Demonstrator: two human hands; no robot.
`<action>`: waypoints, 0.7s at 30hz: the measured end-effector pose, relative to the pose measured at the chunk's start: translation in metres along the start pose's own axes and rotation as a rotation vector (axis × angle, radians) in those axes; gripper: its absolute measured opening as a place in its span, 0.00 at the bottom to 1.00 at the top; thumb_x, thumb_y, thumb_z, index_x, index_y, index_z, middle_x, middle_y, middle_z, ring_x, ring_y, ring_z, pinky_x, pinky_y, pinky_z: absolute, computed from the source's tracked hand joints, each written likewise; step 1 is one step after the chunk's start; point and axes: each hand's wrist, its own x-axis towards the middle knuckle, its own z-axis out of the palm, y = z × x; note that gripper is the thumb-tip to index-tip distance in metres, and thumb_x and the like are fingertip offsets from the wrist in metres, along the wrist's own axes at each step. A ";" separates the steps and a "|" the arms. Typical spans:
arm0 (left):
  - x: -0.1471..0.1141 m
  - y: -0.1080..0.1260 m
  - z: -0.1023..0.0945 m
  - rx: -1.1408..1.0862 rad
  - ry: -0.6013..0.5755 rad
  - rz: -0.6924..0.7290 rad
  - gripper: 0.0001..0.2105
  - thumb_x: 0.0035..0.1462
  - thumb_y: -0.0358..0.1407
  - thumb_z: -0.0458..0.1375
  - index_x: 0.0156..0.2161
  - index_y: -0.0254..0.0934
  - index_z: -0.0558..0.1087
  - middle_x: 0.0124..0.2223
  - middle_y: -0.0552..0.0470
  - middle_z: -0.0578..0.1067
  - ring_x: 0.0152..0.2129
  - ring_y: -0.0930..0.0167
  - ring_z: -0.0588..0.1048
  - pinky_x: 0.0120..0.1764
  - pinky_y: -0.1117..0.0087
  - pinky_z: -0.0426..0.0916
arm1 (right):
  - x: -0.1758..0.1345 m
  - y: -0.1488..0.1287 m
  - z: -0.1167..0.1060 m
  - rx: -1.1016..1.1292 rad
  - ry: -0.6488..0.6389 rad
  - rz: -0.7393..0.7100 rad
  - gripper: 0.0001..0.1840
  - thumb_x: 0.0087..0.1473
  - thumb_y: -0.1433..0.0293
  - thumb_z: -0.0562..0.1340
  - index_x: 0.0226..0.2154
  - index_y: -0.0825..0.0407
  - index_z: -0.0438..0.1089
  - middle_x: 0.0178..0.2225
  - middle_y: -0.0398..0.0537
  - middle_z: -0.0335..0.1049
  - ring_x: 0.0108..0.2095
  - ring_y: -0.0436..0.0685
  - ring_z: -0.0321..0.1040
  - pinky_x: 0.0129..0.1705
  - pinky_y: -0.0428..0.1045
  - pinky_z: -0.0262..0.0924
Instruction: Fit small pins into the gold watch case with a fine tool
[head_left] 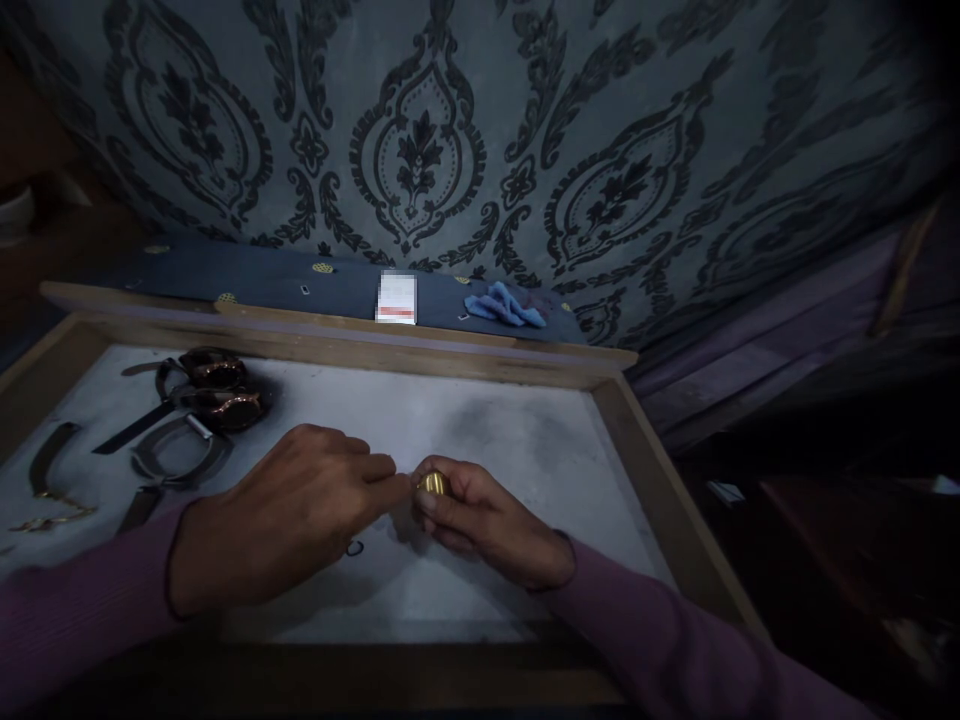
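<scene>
In the head view, my right hand point(480, 515) is closed around a small, shiny, gold-coloured round piece point(433, 484), which shows between the thumb and fingers; its exact kind I cannot make out. My left hand point(292, 510) is closed with its back up, its fingertips meeting the gold-coloured piece from the left. Whatever those fingers pinch, if anything, is hidden. Both hands are above the white floor of a shallow wooden tray point(652, 480). Just beside the left hand lies a small dark ring-shaped thing point(355, 548).
Sunglasses point(229, 405) lie at the tray's back left, near a dark watch-like strap point(180, 450). Farther left is another dark strap point(52, 460) with a gold chain point(56, 515). Behind the rim are a blue cloth point(504, 304) and a white card-like box point(397, 298).
</scene>
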 end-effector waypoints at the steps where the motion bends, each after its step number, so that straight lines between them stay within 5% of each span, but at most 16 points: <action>1: 0.000 0.000 0.000 0.002 0.012 0.002 0.09 0.56 0.22 0.52 0.35 0.38 0.68 0.26 0.56 0.71 0.21 0.68 0.68 0.23 0.66 0.52 | 0.000 0.000 0.000 0.012 -0.005 -0.003 0.15 0.54 0.60 0.65 0.30 0.54 0.64 0.23 0.37 0.61 0.17 0.42 0.44 0.16 0.43 0.34; 12: -0.006 0.001 0.013 -0.022 0.194 -0.008 0.11 0.61 0.24 0.48 0.38 0.36 0.73 0.24 0.55 0.71 0.19 0.69 0.67 0.23 0.67 0.53 | 0.000 0.001 0.001 0.060 0.007 -0.014 0.15 0.53 0.61 0.66 0.29 0.55 0.64 0.22 0.37 0.60 0.18 0.42 0.44 0.17 0.42 0.33; 21: -0.007 0.000 0.021 -0.334 0.274 -0.104 0.11 0.65 0.29 0.49 0.42 0.37 0.74 0.29 0.55 0.76 0.23 0.73 0.72 0.26 0.71 0.58 | -0.001 -0.004 -0.001 0.063 -0.022 -0.047 0.13 0.55 0.63 0.64 0.30 0.55 0.64 0.23 0.38 0.61 0.17 0.41 0.43 0.16 0.42 0.33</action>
